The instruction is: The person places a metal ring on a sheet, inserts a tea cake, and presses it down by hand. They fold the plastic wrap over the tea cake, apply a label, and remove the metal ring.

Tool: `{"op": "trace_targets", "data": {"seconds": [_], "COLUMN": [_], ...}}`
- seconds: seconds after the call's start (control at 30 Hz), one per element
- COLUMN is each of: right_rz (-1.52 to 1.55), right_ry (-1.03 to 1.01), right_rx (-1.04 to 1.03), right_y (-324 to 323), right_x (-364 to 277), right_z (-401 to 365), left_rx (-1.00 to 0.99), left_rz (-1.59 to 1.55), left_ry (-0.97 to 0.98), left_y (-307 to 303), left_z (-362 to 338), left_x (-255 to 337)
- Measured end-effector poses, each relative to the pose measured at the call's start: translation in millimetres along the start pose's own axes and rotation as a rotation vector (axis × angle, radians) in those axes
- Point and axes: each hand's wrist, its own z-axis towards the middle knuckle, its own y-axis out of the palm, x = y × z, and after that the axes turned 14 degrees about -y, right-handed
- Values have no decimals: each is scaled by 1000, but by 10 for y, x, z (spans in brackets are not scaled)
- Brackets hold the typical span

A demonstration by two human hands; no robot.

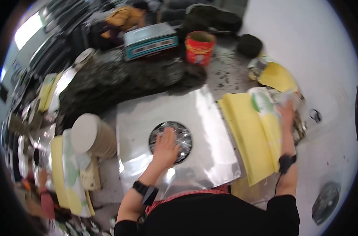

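Observation:
A shiny silver square sheet [135, 118] lies in front of me, with a dark-rimmed round opening [185, 141] in its middle that shows glittering silvery bits. My left hand [166, 146] rests over this circle, fingers stretched out and flat, holding nothing. Off to the right, my right hand [287, 114] reaches past a stack of yellow sheets [245, 133] and a white-and-yellow printed wrapper [267, 118]. At its fingers is a translucent, crumpled piece of plastic [289, 95]. Blur hides whether the fingers grip it.
Behind the sheet lies a long dark bundle [127, 80]. A red tub [200, 47] and teal box [151, 41] stand farther back. At left are a white cylinder [86, 133] and more yellow packs [59, 169]. Another person's arm [45, 188] shows at lower left.

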Motion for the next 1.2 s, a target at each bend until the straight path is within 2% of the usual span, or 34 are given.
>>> {"op": "trace_targets", "data": {"seconds": [0.03,0.1,0.13,0.2,0.23,0.3,0.33,0.37,0.4,0.43,0.47,0.5,0.53,0.57,0.7,0.73,0.8,0.83,0.93,0.97,1.0,1.07,1.1,1.13,1.17,1.2], "right_rz": [-50,-52,-15,-127,-284,-634,-394,-170,42,64,-84,-232,-380,-549,-766,-796,-626,-589,-649,-634,-654,-568,-301,-115,-28,138], "right_ry": [-31,-277,-373,-379,-401,-477,-385,-292,-196,-114,-217,-326,-426,-553,-619,-630,-637,-569,-606,-633,-521,-419,-480,-851,-826,-588], "right_rx": [-315,-949,-1137,-1371,-1509,-1770,-1560,-1340,-1111,-1050,-1119,-1179,-1228,-1301,-1451,-1478,-1340,-1323,-1314,-1241,-1284,-1299,-1232,-947,-915,-696], "right_y": [677,1743,2114,2537,2594,2686,2753,2857,2961,3086,3103,3144,3186,3222,3315,3323,3270,3284,3314,3326,3320,3328,3291,3233,3076,2939], "right_x": [-44,-104,-77,-122,-240,-558,-514,-396,-243,-1,-23,-54,-106,-240,-331,-354,-183,-240,-273,-296,-346,-424,-433,-829,-1091,-1000], "right_z": [-498,-1535,-1916,-2126,-2104,-1893,-1932,-2032,-2173,-2385,-2442,-2459,-2480,-2520,-2560,-2563,-2620,-2605,-2623,-2644,-2616,-2555,-2506,-2307,-2087,-1931], "left_rx": [-15,-11,7,-133,-213,-60,21,18,-18,-53,-86,-200,-198,-28,583,295,-288,-23,133,123,108,65,64,78,93,21], "left_rz": [12,-3,-11,-110,-158,-198,-224,-146,-266,-383,-495,-962,-1623,-1299,32,-186,-600,-784,-380,-361,-337,-237,-167,-106,-44,-133], "left_ry": [8,2,11,29,47,90,113,150,124,95,65,-310,-314,-165,418,225,-156,-201,-237,-188,-127,46,155,103,41,-189], "left_y": [21,33,55,-60,-98,-36,-6,8,50,100,-32,-233,-301,-291,-349,-442,-709,-657,-231,-447,-671,-1058,-1191,-1407,-1689,-2001], "left_z": [0,-9,0,6,-18,-42,-39,-13,-1,18,46,70,29,5,-60,-48,92,170,352,330,315,199,194,243,253,231], "left_x": [-29,-51,-75,-68,-78,-94,-107,-134,-172,-223,-206,-217,-399,-416,-77,-128,-335,-359,-676,-509,-282,74,183,117,-71,-213]}}
